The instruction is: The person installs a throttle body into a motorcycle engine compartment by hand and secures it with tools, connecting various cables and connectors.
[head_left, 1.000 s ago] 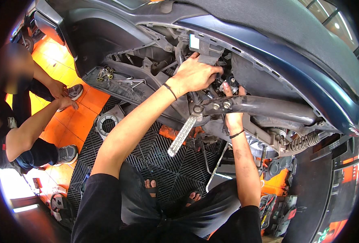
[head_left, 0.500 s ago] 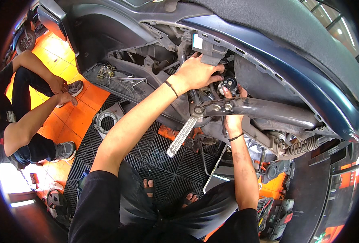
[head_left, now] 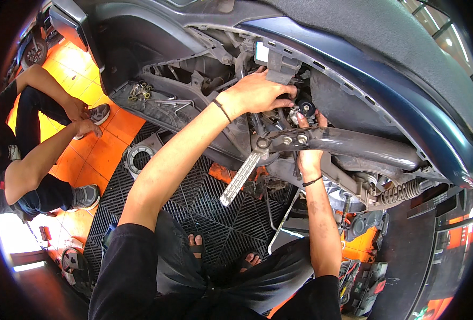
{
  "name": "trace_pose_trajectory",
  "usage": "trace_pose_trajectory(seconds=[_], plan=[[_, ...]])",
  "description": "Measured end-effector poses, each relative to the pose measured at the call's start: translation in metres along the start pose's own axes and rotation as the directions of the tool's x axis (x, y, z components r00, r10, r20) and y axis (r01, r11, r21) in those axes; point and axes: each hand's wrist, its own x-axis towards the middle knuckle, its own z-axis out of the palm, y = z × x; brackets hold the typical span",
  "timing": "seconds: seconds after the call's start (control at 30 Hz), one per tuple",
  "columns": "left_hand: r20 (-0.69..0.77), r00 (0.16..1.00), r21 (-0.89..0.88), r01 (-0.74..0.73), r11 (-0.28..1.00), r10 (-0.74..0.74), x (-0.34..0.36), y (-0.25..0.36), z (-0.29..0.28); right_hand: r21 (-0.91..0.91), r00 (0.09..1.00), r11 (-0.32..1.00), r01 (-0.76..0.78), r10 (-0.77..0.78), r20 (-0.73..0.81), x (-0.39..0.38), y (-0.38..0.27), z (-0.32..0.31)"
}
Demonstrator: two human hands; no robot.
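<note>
A dark blue scooter [head_left: 386, 80] with its side panels off fills the upper part of the view. My left hand [head_left: 257, 95] reaches into the open frame just below a small grey box [head_left: 271, 58], fingers curled around parts I cannot make out. My right hand [head_left: 308, 136] comes up from under a black tube [head_left: 354, 141] and pinches a small black round part [head_left: 305, 108]. A ribbed metal foot peg [head_left: 240, 178] hangs down below both hands.
Another person [head_left: 39, 160] crouches at the left on orange floor tiles, hands near their shoes. Loose bolts and tools [head_left: 156, 98] lie on the scooter's footboard. A black grid mat [head_left: 193, 208] covers the floor beneath my sandalled feet. A coil spring [head_left: 404, 192] shows at the right.
My left hand has shifted slightly right, deeper into the frame near the round part. The person at the left has leaned and moved their arms a little.
</note>
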Motion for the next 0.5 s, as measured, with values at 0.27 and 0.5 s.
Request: trace_pose_trajectory(seconds=[0.27, 0.5], plan=[[-0.01, 0.998, 0.036, 0.062, 0.997, -0.061, 0.007, 0.01, 0.003, -0.177, 0.964, 0.961, 0.212, -0.235, -0.123, 0.004, 0.016, 0.002], [0.032, 0.982, 0.006, 0.184, 0.983, -0.184, 0.012, 0.011, 0.013, 0.114, 0.999, 0.993, 0.033, -0.032, -0.01, -0.006, -0.005, 0.011]])
